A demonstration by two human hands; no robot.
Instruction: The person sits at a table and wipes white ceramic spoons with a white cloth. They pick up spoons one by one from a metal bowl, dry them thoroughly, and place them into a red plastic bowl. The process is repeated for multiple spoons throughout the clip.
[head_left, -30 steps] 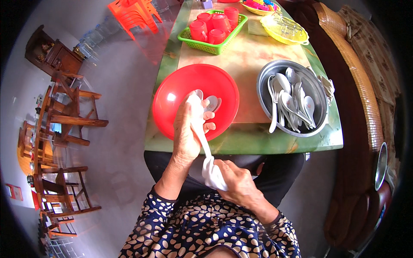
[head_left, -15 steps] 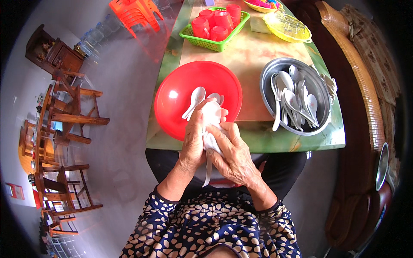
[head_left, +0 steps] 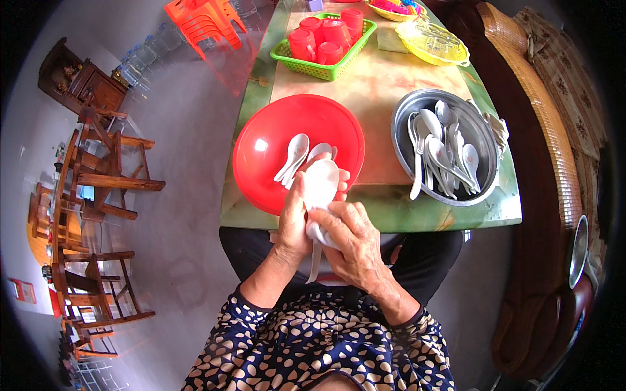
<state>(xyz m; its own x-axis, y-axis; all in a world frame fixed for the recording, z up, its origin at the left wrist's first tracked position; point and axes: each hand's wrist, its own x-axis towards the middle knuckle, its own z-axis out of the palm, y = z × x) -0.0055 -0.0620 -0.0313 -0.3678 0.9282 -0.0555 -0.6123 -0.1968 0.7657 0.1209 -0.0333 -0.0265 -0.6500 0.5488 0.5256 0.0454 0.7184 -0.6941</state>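
Note:
Over the near rim of a red basin, my left hand cradles a white spoon with its bowl pointing away from me. My right hand is closed around the spoon's handle through a white cloth, a strip of which hangs below. Several white spoons lie in the basin, partly hidden by my fingers. To the right, a metal bowl holds many jumbled spoons, white and metal; one white handle sticks out over its near rim.
Farther back on the green-edged table stands a green basket of red mugs. Beside it sit a yellow basket with clear glassware and a yellow dish of colourful items. Wooden chairs stand left; a wooden bench runs along the right.
My right hand and the cloth have slid down from the spoon's bowl toward its handle, so more of the bowl shows. My left hand keeps its hold.

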